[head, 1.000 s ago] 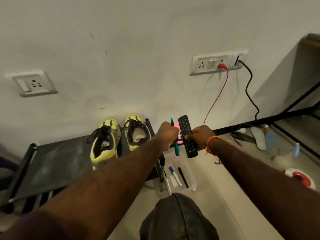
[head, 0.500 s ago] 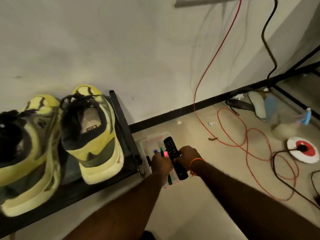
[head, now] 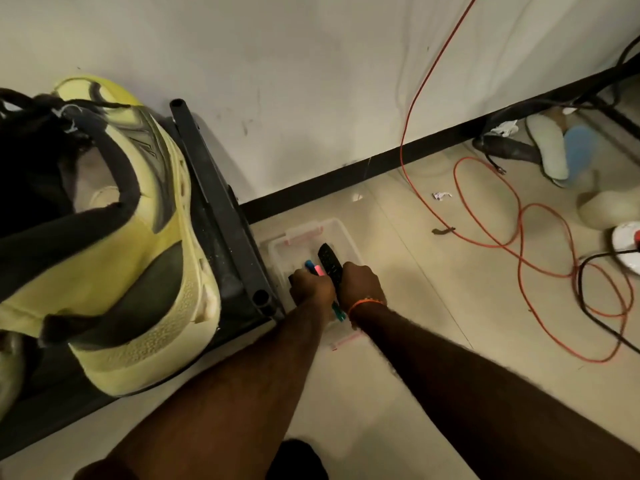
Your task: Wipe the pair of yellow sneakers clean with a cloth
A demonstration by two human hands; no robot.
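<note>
One yellow sneaker (head: pixel 152 258) with black laces and collar fills the left of the head view, standing on a black rack (head: pixel 221 216). A sliver of the second sneaker (head: pixel 5 368) shows at the left edge. My left hand (head: pixel 311 289) grips a bunch of markers (head: pixel 317 270), blue, pink and green. My right hand (head: pixel 362 284) holds a black remote control (head: pixel 329 263). Both hands are low over a clear plastic box (head: pixel 341 233) on the floor beside the rack. No cloth is in view.
A long orange cable (head: pixel 519 258) loops across the tiled floor to the right, with black cables (head: pixel 588 296) beside it. Insoles (head: pixel 550 147) and other clutter lie by the wall at the far right. A white and red disc (head: pixel 627 247) sits at the right edge.
My view has dropped and closed in on the floor. Both hands have gone down with the markers and remote into the clear box. The sneakers have slid left and grown larger.
</note>
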